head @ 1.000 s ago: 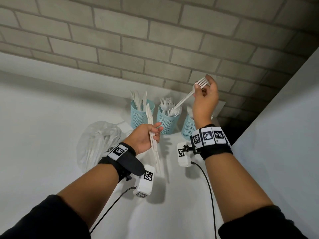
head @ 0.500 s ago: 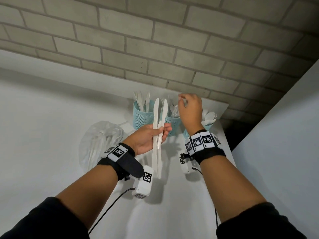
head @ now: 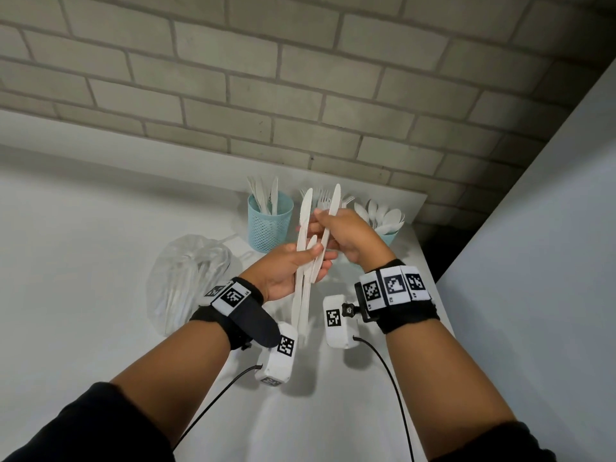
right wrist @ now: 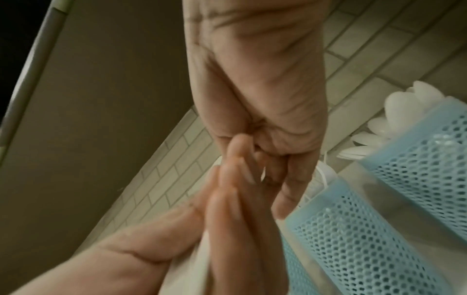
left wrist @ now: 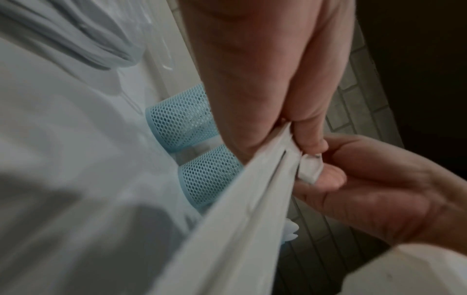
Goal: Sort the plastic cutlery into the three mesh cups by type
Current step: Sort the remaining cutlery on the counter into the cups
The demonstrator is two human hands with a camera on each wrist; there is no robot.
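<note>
My left hand [head: 316,260] grips a small bunch of white plastic knives [head: 303,295] upright above the table. My right hand [head: 328,221] pinches the rightmost knife [head: 334,201] of the bunch near its blade. In the left wrist view the right hand's fingertips [left wrist: 328,175] meet the knives [left wrist: 240,219] beside the left hand's fingers [left wrist: 308,137]. Behind the hands stand three blue mesh cups: the left cup [head: 270,225] holds knives, the middle one is mostly hidden with forks [head: 322,200] showing above it, and the right cup [head: 390,238] holds spoons [head: 383,215].
A crumpled clear plastic bag [head: 190,278] lies on the white table [head: 83,261] left of my left wrist. A brick wall [head: 300,95] runs just behind the cups. A grey panel [head: 550,261] borders the table on the right.
My right hand dropped the fork into the middle cup, then came back and took hold of one knife in the left hand. The left hand rose slightly with the knives.
</note>
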